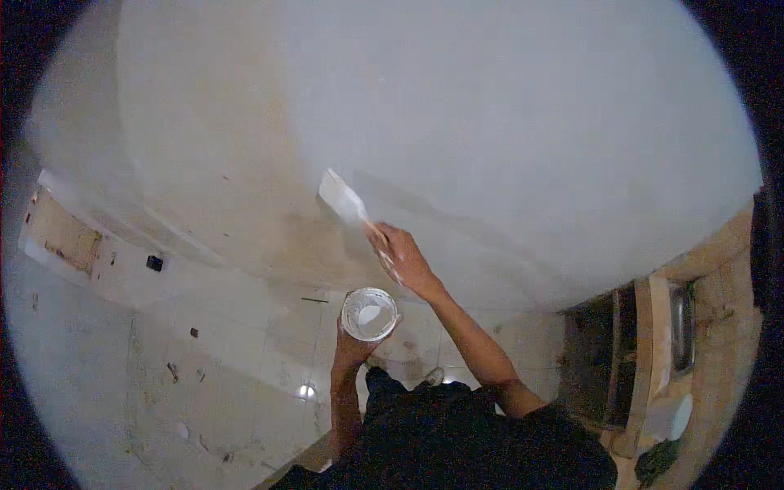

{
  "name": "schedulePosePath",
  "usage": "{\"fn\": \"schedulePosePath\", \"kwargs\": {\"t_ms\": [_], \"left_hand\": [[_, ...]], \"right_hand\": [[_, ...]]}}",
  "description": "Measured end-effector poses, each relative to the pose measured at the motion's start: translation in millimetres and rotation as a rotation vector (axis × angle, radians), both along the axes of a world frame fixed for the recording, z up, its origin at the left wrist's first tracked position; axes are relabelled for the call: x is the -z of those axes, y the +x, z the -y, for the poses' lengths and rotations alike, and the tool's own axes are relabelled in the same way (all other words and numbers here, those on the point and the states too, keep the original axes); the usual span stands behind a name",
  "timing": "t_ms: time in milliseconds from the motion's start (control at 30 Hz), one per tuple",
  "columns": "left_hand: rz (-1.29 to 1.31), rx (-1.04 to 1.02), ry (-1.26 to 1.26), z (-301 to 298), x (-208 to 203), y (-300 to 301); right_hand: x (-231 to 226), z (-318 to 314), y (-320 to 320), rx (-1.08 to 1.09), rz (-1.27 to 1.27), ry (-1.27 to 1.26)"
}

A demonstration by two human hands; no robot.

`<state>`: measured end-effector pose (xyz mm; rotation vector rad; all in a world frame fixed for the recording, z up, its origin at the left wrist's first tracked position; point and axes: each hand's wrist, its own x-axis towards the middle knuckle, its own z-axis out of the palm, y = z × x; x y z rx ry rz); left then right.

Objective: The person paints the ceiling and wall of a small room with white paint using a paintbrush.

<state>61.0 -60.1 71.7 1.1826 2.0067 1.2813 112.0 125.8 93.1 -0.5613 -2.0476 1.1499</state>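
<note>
My right hand (399, 253) grips the handle of a paintbrush (343, 198), its wide head coated white and held up at the wall (506, 147). Whether the bristles touch the wall I cannot tell. White smears show along the handle and on my fingers. Below and to the left, my left hand (356, 347) is wrapped round a round tub (353, 304) of white paint, its mouth facing up. Paint coats the tub's inner side and rim. To the right of the brush the wall is whitish; to the left it is beige and patchy.
Tiled floor (261, 367) with scattered bits of debris spreads at the lower left. A small black box-like thing (154, 263) is at the left. On the right stands a counter (649, 343) with a metal sink (681, 327) and a dark opening beneath.
</note>
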Motion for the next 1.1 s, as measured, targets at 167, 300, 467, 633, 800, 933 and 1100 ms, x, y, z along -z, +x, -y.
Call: {"fn": "schedulePosePath", "kwargs": {"t_ms": [167,300,467,633,800,933,1100], "left_hand": [[0.16,0.035,-0.004,-14.7,-6.1,5.4],[0.105,-0.007,0.035,-8.2,0.5,-1.0],[0.065,0.005,0.093,-14.9,-7.0,3.8],[0.031,0.064,0.155,-2.2,-19.8,-3.9],[-0.041,0.138,0.133,-4.8,-22.9,-3.1],[-0.166,0.117,0.122,-4.1,2.1,-13.3],[0.109,0.139,0.131,-10.6,-24.5,-1.1]], "right_hand": [[78.2,-41.7,-35.1,0.083,0.053,-0.167],[48.6,-8.0,-21.7,0.014,0.125,-0.445],[102.5,-10.9,-23.9,0.173,-0.114,-0.189],[80.1,37.1,8.3,0.045,-0.08,-0.56],[33.7,41.2,32.6,0.142,-0.124,-0.292],[-5.1,45.3,40.2,0.469,-0.043,0.066],[47.8,40.2,38.8,0.511,0.066,-0.009]]}}
